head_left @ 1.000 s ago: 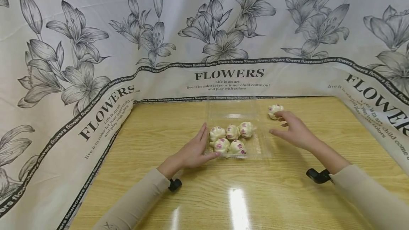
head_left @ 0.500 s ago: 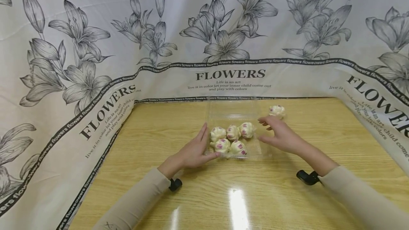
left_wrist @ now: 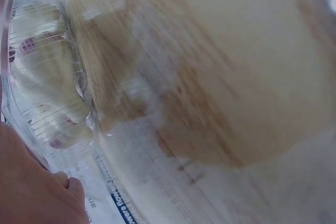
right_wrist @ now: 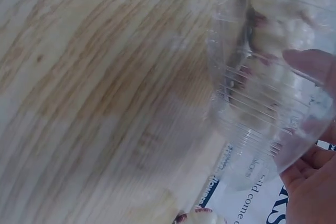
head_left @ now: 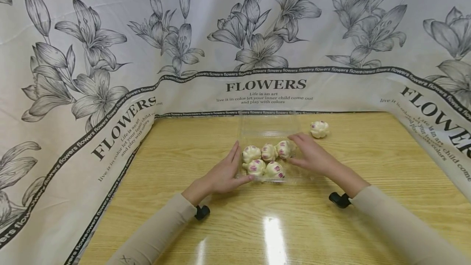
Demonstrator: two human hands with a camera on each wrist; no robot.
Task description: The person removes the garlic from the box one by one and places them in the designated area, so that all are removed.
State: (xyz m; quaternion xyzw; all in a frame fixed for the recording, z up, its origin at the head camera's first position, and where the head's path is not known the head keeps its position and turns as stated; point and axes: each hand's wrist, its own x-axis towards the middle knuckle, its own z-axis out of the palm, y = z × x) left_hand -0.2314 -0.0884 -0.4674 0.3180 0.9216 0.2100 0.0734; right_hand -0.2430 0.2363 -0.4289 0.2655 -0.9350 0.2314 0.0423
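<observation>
Several garlic bulbs (head_left: 274, 170) with purple marks sit in a clear plastic clamshell box (head_left: 294, 175), its lid (head_left: 266, 124) laid back. My left hand (head_left: 222, 174) rests along the box's left wall, fingers straight, thumb at the front corner. At the right wall, my right hand (head_left: 316, 156) reaches over the rim, thumb and fingers spread on either side of the back-right bulb (head_left: 284, 149). The right wrist view has the thumb (right_wrist: 310, 62) above the bulbs and the other fingers lower down by the wall. Another garlic bulb (head_left: 319, 129) lies outside, behind the right hand.
The box stands on a glossy wood-grain table (head_left: 228, 224). White cloth (head_left: 198, 93) with printed flowers and lettering hangs along the table's back and sides. Black camera mounts (head_left: 339, 200) stick out beneath both wrists.
My right hand has moved left, from the bulb on the table to the box's right side. That bulb stays on the table, now in full view. The left hand has not moved.
</observation>
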